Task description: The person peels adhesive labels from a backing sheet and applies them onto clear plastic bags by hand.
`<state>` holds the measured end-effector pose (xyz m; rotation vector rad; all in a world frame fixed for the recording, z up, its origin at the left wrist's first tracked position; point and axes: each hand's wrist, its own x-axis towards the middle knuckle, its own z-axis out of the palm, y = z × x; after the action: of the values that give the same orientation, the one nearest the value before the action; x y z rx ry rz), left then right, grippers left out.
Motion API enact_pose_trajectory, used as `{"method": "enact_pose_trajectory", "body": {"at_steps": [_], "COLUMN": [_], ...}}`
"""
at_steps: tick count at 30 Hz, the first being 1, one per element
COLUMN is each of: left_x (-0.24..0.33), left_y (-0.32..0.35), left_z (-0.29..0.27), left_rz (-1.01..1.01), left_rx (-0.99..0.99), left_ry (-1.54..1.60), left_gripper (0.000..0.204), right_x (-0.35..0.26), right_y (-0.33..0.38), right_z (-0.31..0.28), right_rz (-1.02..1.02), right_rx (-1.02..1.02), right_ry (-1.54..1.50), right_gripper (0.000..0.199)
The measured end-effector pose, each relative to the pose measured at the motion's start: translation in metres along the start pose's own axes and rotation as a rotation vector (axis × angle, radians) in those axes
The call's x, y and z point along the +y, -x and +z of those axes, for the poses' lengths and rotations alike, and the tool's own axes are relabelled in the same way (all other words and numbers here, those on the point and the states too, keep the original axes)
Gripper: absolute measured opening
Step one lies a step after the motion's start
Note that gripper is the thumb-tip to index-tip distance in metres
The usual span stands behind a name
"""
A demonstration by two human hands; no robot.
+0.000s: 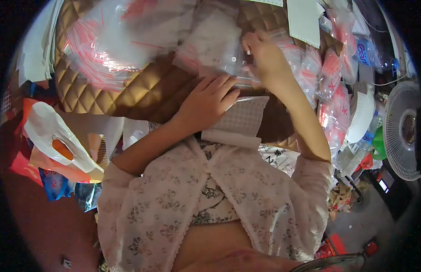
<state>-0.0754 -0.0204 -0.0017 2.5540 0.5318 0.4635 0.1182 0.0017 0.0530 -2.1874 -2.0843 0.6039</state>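
Note:
My left hand (212, 100) lies with its fingers stretched out, its fingertips at the lower edge of a clear zip bag (224, 52). Under its palm side is a pale sheet (242, 119) with rows of small dots, its lower edge curled. Over the right side of the bags is my right hand (267, 56), slightly smeared, with thumb and forefinger bent together; whatever is between them is too small to name. A small white round piece (233, 59) shows on the bag between the hands.
Clear bags with red stripes (101, 59) cover the left of the brown quilted surface (142, 90). More bundled bags (330, 75) lie along the right edge, beside plastic bottles (367, 50) and a fan (405, 129). A white-and-orange carrier bag (49, 127) stands at the left.

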Motion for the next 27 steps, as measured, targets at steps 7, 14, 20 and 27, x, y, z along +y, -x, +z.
{"method": "enact_pose_trajectory", "body": {"at_steps": [7,14,20,27], "left_x": [-0.001,-0.001,-0.001,0.001], "left_y": [-0.004,-0.003,-0.002,-0.003], "left_z": [-0.002,-0.001,0.001,-0.002], "left_rz": [0.091,0.076,0.018,0.024], "left_rx": [0.116,0.098,0.118,0.093], "left_ry": [-0.045,-0.05,-0.078,-0.13], "left_gripper": [0.028,0.029,0.031,0.031], "right_x": [-0.001,-0.008,0.008,0.007], "right_y": [-0.002,-0.005,0.009,0.012], "right_z": [0.007,0.005,-0.001,0.011], "right_rz": [-0.141,0.016,-0.123,-0.128], "right_rx": [0.093,-0.066,0.106,0.1], "right_ry": [-0.024,0.233,0.039,0.05], "right_gripper": [0.03,0.032,0.024,0.022]}}
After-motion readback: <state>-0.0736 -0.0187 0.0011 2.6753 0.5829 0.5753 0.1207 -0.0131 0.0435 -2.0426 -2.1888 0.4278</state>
